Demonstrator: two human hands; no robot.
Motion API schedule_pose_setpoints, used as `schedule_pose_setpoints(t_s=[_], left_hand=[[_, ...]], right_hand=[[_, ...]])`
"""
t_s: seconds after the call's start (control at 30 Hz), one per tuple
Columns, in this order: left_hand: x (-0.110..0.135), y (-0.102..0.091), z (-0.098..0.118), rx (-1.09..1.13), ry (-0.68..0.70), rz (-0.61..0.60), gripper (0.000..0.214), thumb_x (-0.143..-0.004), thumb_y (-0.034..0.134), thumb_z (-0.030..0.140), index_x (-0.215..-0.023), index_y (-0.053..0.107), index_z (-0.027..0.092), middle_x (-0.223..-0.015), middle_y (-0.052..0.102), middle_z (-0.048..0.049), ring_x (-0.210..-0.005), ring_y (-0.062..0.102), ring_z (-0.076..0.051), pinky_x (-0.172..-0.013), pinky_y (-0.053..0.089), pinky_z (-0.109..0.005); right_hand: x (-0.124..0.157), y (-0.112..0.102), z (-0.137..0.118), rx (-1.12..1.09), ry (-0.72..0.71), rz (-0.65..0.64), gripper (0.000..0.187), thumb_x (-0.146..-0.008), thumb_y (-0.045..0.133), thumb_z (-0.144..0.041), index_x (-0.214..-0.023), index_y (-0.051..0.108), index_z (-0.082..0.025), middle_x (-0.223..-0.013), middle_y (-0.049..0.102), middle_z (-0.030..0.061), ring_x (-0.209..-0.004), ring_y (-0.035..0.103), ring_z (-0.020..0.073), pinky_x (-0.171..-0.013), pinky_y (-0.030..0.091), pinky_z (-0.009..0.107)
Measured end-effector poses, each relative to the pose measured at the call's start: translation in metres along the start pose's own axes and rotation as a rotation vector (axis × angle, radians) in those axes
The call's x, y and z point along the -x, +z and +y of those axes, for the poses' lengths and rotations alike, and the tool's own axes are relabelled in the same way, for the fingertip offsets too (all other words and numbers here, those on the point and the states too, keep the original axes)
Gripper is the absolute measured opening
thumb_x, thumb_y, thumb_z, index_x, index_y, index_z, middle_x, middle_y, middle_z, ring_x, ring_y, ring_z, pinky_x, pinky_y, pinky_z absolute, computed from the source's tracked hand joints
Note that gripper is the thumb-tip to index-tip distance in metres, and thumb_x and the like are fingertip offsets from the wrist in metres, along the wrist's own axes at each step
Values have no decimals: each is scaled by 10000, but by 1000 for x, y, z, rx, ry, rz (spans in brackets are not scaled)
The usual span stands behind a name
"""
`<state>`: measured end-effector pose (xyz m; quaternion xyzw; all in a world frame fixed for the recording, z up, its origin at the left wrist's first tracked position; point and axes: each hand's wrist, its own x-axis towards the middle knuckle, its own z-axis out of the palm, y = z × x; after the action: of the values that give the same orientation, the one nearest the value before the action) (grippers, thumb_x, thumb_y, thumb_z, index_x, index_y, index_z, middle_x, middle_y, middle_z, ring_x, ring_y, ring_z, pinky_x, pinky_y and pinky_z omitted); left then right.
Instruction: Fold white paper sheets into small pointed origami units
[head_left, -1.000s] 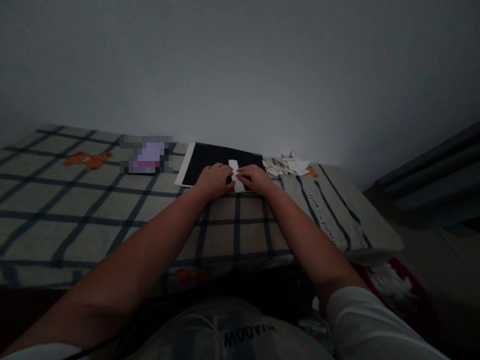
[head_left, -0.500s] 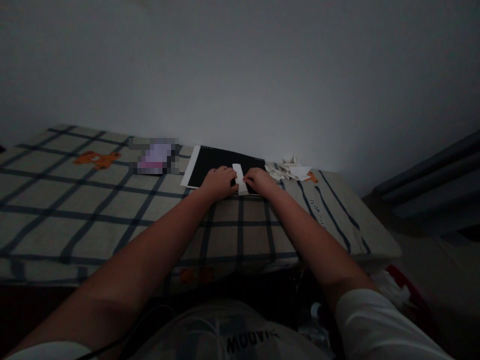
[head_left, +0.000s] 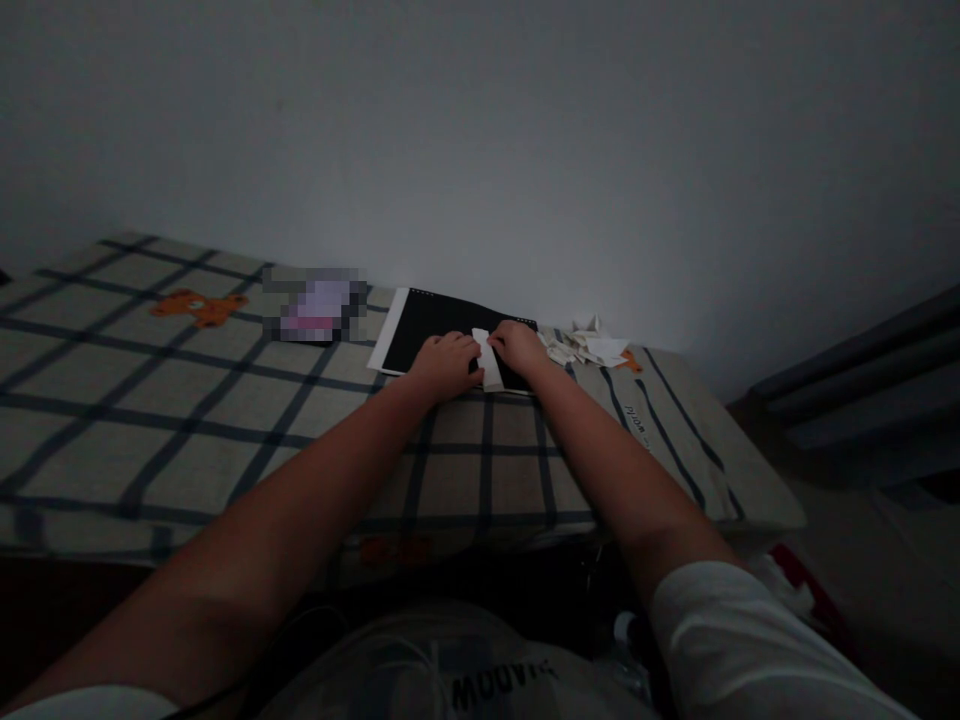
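Observation:
A narrow folded strip of white paper (head_left: 491, 366) lies on a black sheet with a white left margin (head_left: 420, 325), on the checked cloth. My left hand (head_left: 442, 365) rests just left of the strip, its curled fingertips pressing the strip's left edge. My right hand (head_left: 517, 347) sits at the strip's upper right, fingers bent down onto its top end. Both hands pin the strip flat against the black sheet.
The checked cloth (head_left: 225, 420) with orange bear prints covers a low surface against a pale wall. A heap of folded white paper pieces (head_left: 585, 346) lies right of the black sheet. A blurred purple object (head_left: 315, 303) lies to the left. The room is dim.
My right hand has slid up along the strip toward its far end, covering more of it. My left hand has stayed at the strip's left edge. The camera shifted slightly.

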<state>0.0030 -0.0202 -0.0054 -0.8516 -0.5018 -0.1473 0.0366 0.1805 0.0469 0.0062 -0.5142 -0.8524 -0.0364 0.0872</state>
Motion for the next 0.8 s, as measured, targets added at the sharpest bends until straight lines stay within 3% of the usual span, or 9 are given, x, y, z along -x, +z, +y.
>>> schedule_pose_setpoints(t_s=[0.43,0.8], left_hand=[[2,1,1,20,-6,25,318,-933,537,409,-1158,657,219,-1312,659,-82,-1263,523,-281,-981,426,-443],[0,5,0,20,-8,24,344,-933,530,433,-1176,648,220,-1298,663,-69,-1258,520,-275,-971,429,-432]], right_hand=[[-9,1,-5,9,87,23,300,-975,490,-212,-1032,773,-133,-1138,736,142,-1037,658,221,-896,445,284],[37,-4,-5,13,-60,31,257,-981,531,-230,-969,765,-128,-1051,719,125,-993,630,213,-857,432,295]])
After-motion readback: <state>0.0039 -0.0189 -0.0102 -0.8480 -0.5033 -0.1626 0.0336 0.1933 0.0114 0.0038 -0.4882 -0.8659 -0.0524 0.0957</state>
